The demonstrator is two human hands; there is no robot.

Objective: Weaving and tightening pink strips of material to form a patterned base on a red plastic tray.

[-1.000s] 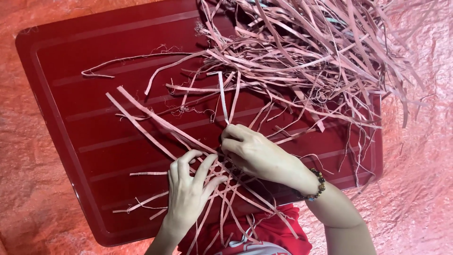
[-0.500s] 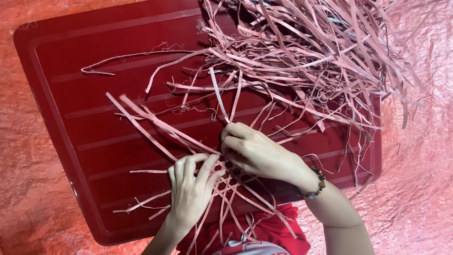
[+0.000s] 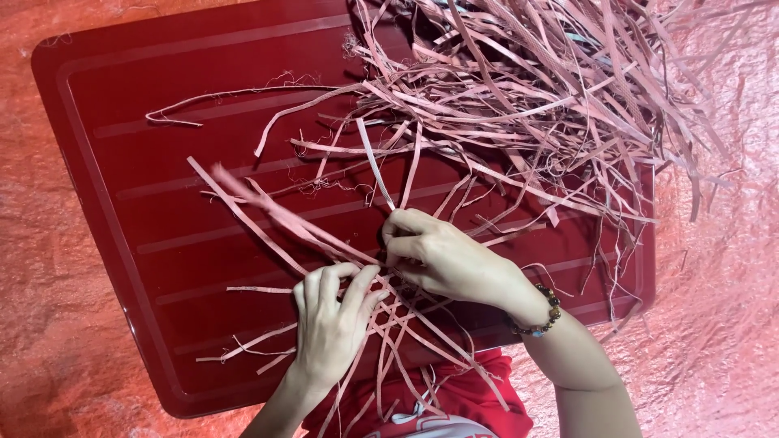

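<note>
Two bare hands work close together over the near edge of a dark red tray (image 3: 122, 162); the left hand (image 3: 333, 324) lies flat with its fingers spread, pressing down on a crossing of pink strips (image 3: 389, 312), closed on nothing; the right hand (image 3: 442, 259) sits just beyond and to its right, its fingertips drawn together and pinched on one strip (image 3: 369, 158) that rises up and away from them; a beaded bracelet (image 3: 542, 312) rings that wrist. Under the left palm the strips fan toward the person's red garment (image 3: 462, 393); a bundle of long strips (image 3: 268, 215) runs from between the two hands diagonally up and to the left, so its long axis points away from the left hand's fingertips; the loose heap (image 3: 535, 89) of the same pink strips lies well beyond the right hand, up and to its right, nearer that hand than the left.
</note>
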